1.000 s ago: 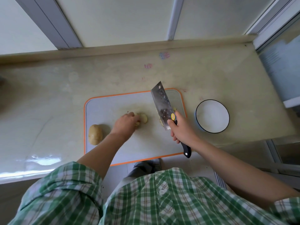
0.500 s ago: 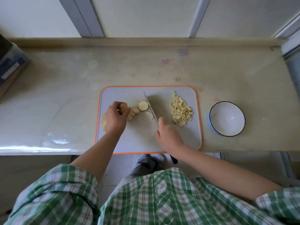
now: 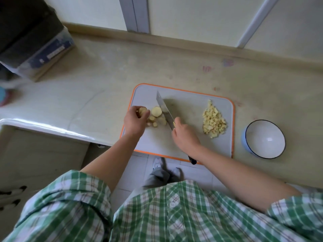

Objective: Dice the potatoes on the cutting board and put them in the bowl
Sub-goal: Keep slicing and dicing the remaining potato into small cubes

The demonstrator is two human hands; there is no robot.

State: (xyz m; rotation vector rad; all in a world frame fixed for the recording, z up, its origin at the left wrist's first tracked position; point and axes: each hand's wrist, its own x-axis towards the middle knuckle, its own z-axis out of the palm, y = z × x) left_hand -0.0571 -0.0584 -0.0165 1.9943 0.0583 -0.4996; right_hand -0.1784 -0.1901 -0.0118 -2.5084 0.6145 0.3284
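Observation:
A grey cutting board (image 3: 192,105) with an orange rim lies on the counter. My left hand (image 3: 133,122) pinches a few potato slices (image 3: 142,110) at the board's left end. More round potato slices (image 3: 156,116) lie just to its right. My right hand (image 3: 185,137) grips the cleaver (image 3: 165,110) by its black handle, blade edge down on the board beside the slices. A heap of diced potato (image 3: 214,120) sits on the board's right side. The white bowl (image 3: 264,138) with a dark rim stands empty right of the board.
A dark box and a blue-labelled container (image 3: 40,48) stand at the counter's back left. The counter's front edge (image 3: 52,126) steps down on the left. Wall and window frame run along the back. My shoes show on the tiled floor below.
The view has swung to the right and closer. My left hand has lifted some slices off the board. The cleaver stays down beside the slices.

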